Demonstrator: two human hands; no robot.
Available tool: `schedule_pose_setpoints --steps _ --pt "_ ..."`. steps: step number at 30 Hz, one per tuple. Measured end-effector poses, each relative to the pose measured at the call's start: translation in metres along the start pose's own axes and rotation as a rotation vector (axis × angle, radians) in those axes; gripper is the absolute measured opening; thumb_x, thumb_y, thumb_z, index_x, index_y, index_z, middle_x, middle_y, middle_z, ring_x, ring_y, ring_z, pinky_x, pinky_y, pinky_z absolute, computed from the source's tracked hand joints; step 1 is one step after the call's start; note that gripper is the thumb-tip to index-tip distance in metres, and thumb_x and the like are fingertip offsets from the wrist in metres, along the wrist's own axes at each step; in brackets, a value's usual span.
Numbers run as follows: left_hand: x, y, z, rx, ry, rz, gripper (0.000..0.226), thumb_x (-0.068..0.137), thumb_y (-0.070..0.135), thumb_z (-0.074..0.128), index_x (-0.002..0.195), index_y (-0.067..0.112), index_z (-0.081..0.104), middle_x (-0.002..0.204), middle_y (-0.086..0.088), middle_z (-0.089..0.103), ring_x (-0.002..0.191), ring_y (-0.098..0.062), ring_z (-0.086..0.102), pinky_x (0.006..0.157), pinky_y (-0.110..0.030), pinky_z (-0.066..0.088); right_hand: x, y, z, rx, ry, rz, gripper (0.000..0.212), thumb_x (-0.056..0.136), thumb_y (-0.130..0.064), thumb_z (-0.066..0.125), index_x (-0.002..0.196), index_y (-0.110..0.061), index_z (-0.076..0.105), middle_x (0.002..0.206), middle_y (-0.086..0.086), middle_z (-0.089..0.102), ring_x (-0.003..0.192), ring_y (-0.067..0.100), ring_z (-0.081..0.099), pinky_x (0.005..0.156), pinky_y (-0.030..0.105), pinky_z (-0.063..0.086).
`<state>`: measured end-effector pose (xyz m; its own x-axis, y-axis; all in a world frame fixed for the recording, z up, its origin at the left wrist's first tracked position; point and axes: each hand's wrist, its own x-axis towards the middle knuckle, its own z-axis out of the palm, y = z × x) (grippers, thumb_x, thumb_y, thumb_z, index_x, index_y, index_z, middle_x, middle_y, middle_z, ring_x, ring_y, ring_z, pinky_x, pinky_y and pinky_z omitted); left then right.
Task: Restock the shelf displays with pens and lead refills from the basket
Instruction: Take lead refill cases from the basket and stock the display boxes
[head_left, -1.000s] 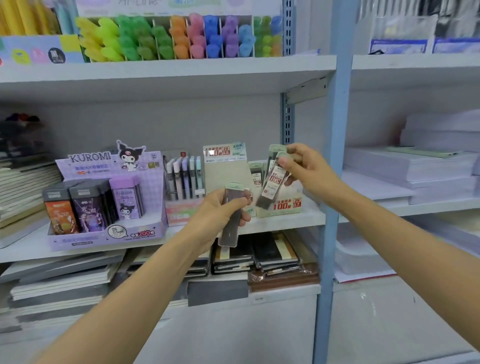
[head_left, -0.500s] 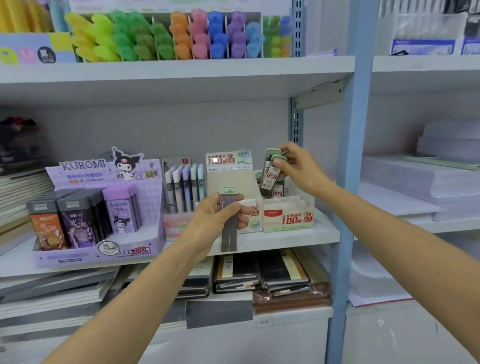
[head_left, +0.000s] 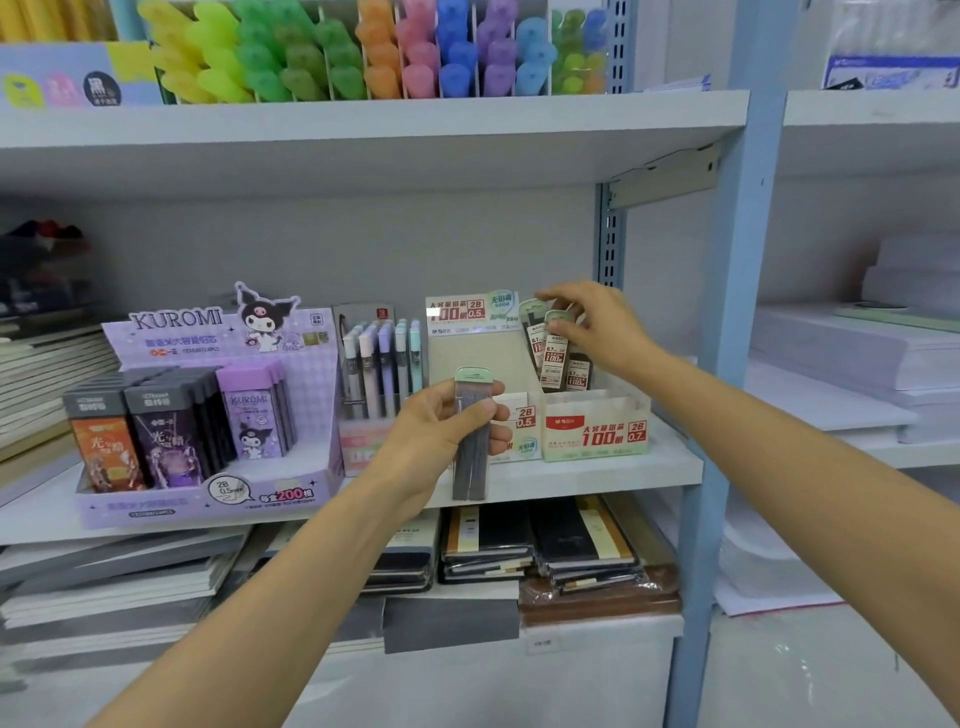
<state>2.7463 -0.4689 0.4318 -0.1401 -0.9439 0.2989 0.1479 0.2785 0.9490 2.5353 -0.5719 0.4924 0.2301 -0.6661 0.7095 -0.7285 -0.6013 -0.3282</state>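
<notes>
1. The left hand (head_left: 441, 434) grips grey lead refill cases (head_left: 471, 447) with a pale green cap. Its fingers and thumb curl round the upper part. The cases look like two pressed side by side, upright, in front of the shelf edge.
2. The right hand (head_left: 597, 327) reaches further in and pinches the green tops of the labelled refill cases (head_left: 553, 358) with curled fingertips.
3. Those labelled cases stand tilted in the back of the 0.7 display box (head_left: 597, 428), which sits on the middle shelf (head_left: 597, 475) near the blue upright.
4. Just left of it is the 0.5 display box (head_left: 470, 343), partly hidden behind the left hand and its cases.
5. Pastel pens (head_left: 382, 364) stand upright in a small holder beside that box.
6. A purple Kuromi display (head_left: 208, 415) of lead boxes fills the shelf's left part.
7. Bright highlighters (head_left: 363, 52) line the shelf above. Wrapped notebooks (head_left: 519, 545) lie stacked on the shelf below.
8. Paper stacks (head_left: 857, 353) lie in the bay to the right.
</notes>
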Motion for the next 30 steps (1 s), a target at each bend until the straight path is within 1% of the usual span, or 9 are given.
schedule_pose_setpoints --steps 3,5,7,11,14,16,20,25,30 --pt "-0.001 0.001 -0.001 0.001 -0.001 -0.007 0.017 0.093 0.003 0.058 0.105 0.011 0.067 0.087 -0.01 0.073 0.078 -0.022 0.071 0.07 -0.027 0.058 -0.002 0.001 0.002 0.006 0.023 -0.012 0.044 0.09 -0.012 0.065 0.132 -0.019 0.055 0.107 -0.003 0.059 0.093 0.01 0.054 0.083 0.022 0.046" --pt "-0.002 0.001 -0.002 -0.004 -0.002 -0.009 0.017 0.093 0.003 0.058 0.105 0.011 0.067 0.086 -0.009 0.073 0.077 -0.021 0.071 0.069 -0.026 0.059 -0.003 0.0 -0.002 0.067 0.073 -0.01 0.034 0.089 -0.012 0.066 0.122 -0.017 0.061 0.106 -0.006 0.059 0.094 0.009 0.056 0.078 0.015 0.045" --pt "-0.002 0.001 -0.003 -0.003 -0.001 -0.008 0.017 0.093 0.003 0.058 0.105 0.01 0.067 0.085 -0.009 0.073 0.076 -0.02 0.071 0.069 -0.026 0.059 -0.001 -0.004 -0.007 0.104 0.124 -0.031 0.025 0.09 -0.012 0.065 0.114 -0.015 0.065 0.106 -0.007 0.061 0.096 0.007 0.056 0.078 0.013 0.043" --pt "-0.001 0.002 -0.004 -0.011 0.004 -0.015 0.017 0.093 0.004 0.058 0.106 0.01 0.067 0.085 -0.008 0.073 0.077 -0.02 0.071 0.07 -0.027 0.059 -0.003 -0.008 -0.01 0.11 0.103 -0.061 0.02 0.092 -0.01 0.061 0.111 -0.013 0.065 0.106 -0.008 0.06 0.096 0.01 0.057 0.085 0.023 0.049" --pt "-0.002 0.003 -0.003 -0.022 0.014 -0.023 0.017 0.093 0.003 0.058 0.106 0.01 0.067 0.084 -0.008 0.074 0.075 -0.02 0.071 0.069 -0.027 0.059 -0.007 -0.006 -0.004 0.118 0.023 -0.033 0.015 0.095 -0.012 0.057 0.108 -0.017 0.058 0.121 -0.003 0.062 0.095 0.015 0.06 0.081 0.03 0.053" --pt "-0.002 0.004 -0.003 -0.027 0.012 -0.026 0.017 0.092 0.003 0.058 0.105 0.01 0.067 0.083 -0.008 0.074 0.075 -0.019 0.071 0.069 -0.027 0.059 -0.006 -0.002 -0.006 0.09 -0.05 -0.047 0.012 0.096 -0.013 0.056 0.104 -0.021 0.054 0.127 -0.001 0.061 0.096 0.013 0.058 0.079 0.027 0.05" --pt "-0.003 0.006 -0.003 -0.039 0.009 -0.02 0.017 0.092 0.003 0.058 0.105 0.009 0.067 0.082 -0.008 0.073 0.073 -0.019 0.071 0.067 -0.026 0.059 0.003 0.001 -0.02 0.029 -0.015 -0.065 0.012 0.097 -0.015 0.054 0.107 -0.02 0.054 0.109 -0.002 0.062 0.09 0.009 0.055 0.072 0.017 0.039" --pt "-0.003 0.008 -0.001 -0.046 0.019 -0.017 0.017 0.092 0.003 0.058 0.105 0.009 0.067 0.082 -0.008 0.073 0.071 -0.018 0.071 0.065 -0.025 0.058 -0.001 0.004 -0.019 0.152 -0.04 0.054 0.01 0.098 -0.013 0.052 0.105 -0.02 0.05 0.099 -0.005 0.059 0.087 0.005 0.056 0.07 0.016 0.044" --pt "-0.003 0.008 0.0 -0.046 0.022 -0.018 0.017 0.092 0.002 0.058 0.105 0.009 0.067 0.081 -0.007 0.074 0.071 -0.017 0.071 0.066 -0.025 0.058 -0.005 -0.002 -0.014 0.19 0.02 0.031 0.011 0.098 -0.012 0.051 0.107 -0.018 0.051 0.098 -0.008 0.057 0.083 -0.004 0.055 0.06 0.007 0.044"
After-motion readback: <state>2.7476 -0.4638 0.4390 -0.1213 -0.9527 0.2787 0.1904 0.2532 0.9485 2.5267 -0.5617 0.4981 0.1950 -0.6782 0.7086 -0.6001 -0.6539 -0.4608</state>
